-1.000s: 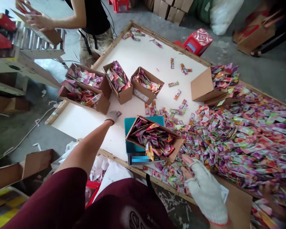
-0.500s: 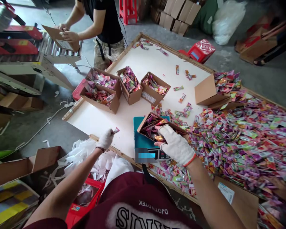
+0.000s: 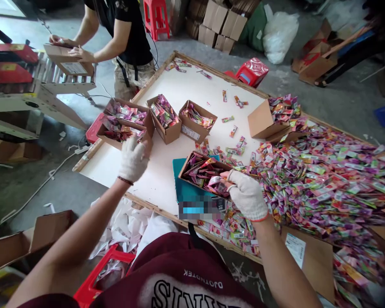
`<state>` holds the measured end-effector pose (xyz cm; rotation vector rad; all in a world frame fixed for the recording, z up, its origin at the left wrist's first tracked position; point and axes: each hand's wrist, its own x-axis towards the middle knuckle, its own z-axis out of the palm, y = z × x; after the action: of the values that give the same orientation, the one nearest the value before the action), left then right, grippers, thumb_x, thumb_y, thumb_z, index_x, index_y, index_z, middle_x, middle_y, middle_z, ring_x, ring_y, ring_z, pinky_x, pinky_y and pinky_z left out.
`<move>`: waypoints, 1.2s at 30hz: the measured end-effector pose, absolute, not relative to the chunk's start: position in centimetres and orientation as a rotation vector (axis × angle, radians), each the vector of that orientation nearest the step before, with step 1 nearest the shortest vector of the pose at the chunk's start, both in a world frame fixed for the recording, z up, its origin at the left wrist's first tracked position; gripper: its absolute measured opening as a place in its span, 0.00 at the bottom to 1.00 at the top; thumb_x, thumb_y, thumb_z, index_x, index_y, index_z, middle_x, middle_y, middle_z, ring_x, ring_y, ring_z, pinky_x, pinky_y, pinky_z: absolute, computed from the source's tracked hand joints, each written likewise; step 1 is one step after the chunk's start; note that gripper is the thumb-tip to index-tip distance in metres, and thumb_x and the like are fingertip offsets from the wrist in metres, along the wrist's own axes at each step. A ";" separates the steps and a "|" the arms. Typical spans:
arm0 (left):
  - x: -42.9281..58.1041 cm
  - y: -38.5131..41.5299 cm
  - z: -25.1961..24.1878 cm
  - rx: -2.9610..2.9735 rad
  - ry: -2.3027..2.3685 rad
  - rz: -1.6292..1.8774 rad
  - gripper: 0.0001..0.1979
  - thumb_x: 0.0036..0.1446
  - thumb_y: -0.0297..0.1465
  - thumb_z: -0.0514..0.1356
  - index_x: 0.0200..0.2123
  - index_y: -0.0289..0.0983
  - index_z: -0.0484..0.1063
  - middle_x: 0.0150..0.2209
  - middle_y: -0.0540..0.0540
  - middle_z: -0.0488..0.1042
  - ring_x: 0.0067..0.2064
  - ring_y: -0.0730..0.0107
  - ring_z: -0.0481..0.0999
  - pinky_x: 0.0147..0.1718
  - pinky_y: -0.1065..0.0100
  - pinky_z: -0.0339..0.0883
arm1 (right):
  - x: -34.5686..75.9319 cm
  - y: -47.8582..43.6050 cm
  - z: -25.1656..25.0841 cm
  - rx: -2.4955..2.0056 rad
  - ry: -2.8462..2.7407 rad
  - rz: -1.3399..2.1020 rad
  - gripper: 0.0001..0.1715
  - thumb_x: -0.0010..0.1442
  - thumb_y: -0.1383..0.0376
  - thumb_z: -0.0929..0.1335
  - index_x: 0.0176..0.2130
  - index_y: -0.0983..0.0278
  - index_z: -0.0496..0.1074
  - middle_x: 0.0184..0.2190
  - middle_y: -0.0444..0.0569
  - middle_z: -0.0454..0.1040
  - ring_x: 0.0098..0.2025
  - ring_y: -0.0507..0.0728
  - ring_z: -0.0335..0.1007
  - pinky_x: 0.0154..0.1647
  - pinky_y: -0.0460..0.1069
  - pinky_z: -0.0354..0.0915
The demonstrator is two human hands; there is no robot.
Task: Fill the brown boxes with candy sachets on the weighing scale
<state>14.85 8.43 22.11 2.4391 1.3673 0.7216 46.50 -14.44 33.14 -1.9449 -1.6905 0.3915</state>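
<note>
My left hand (image 3: pixel 134 159), in a white glove, is open with its fingers apart at the near side of a filled carton (image 3: pixel 123 130). No packet shows in it. My gloved right hand (image 3: pixel 246 193) reaches over the right end of another open carton (image 3: pixel 197 185), its bare fingertips closed on a pink and white packet (image 3: pixel 217 183). That carton, full of small colourful packets, sits on a teal scale (image 3: pixel 180 188) with a lit blue display.
Two more filled cartons (image 3: pixel 171 134) (image 3: pixel 192 133) stand on the white table (image 3: pixel 115 169). A big heap of packets (image 3: pixel 321 179) covers its right side, beside a tipped carton (image 3: pixel 259 119). Across the table, a person (image 3: pixel 123 38) handles a box (image 3: pixel 69 62) on rollers.
My left hand has moved up and forward to the filled carton, and the packet it held no longer shows in it. The person's box now lies flatter on the rollers. The view has shifted.
</note>
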 end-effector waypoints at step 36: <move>24.4 0.9 32.8 1.576 1.084 0.934 0.30 0.55 0.50 0.64 0.54 0.35 0.74 0.52 0.38 0.77 0.53 0.54 0.75 0.50 0.57 0.72 | 49.2 -18.6 36.1 -1.825 -1.721 0.196 0.16 0.66 0.62 0.67 0.51 0.63 0.75 0.51 0.54 0.75 0.52 0.60 0.73 0.57 0.54 0.68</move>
<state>24.36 0.91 32.75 1.5763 1.0845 0.9337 49.24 -18.58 36.11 -1.8246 -1.7210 0.1963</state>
